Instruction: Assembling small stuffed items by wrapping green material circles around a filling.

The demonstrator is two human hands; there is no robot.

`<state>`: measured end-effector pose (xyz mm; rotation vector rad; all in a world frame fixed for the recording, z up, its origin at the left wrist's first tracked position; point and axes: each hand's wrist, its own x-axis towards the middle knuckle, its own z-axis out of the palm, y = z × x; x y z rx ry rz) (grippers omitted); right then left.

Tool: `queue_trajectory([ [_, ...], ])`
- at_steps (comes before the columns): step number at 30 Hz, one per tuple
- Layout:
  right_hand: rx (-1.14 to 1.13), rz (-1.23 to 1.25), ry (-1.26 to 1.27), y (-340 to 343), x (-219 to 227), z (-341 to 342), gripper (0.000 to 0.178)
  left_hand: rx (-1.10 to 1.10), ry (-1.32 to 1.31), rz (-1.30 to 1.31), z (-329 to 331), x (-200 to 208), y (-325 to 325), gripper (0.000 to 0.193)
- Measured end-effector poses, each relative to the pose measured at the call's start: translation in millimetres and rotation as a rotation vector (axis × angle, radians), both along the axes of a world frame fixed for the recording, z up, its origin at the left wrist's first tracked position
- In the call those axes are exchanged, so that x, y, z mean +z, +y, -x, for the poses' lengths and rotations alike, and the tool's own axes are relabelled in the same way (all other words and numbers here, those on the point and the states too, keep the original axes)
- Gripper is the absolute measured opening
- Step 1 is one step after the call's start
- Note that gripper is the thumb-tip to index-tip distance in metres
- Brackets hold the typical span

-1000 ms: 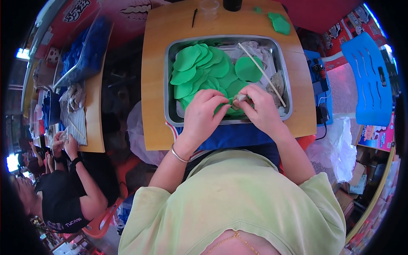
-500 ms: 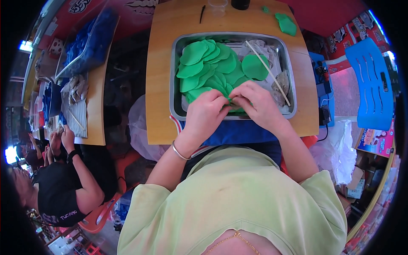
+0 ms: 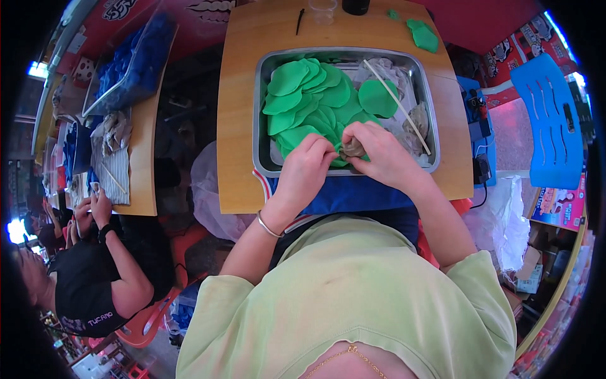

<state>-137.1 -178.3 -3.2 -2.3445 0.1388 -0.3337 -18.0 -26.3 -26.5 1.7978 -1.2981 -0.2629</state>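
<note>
Lump [image 3: 355,148], brownish-grey, sits over the tray's near side, pinched by the fingers of the right hand [image 3: 379,151], while those of the left hand [image 3: 307,159] are narrowed at its edge, though what they grip I cannot tell. The metal tray [image 3: 255,117] probably keeps the overlapping green discs [image 3: 300,104] and the stick [image 3: 397,106] within reach. The wooden surface [image 3: 237,132] stands between a blue chair [image 3: 555,172] and a seated co-worker [image 3: 88,287].
</note>
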Motion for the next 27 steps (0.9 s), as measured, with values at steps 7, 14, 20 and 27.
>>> queue_trajectory([
  [7,-0.049,0.158,0.011,7,-2,-2,0.035,-0.037,0.047,0.026,-3,-4,2,0.01],
  [14,-0.091,0.03,-0.029,15,-16,-4,0.04,-0.086,0.193,0.013,-9,-7,2,0.008],
  [20,-0.064,0.025,0.01,8,-9,-5,0.041,-0.121,0.189,0.029,-6,-7,4,0.009],
  [27,-0.03,-0.052,-0.004,3,-11,0,0.036,-0.086,0.156,0.016,-7,-9,6,0.008],
])
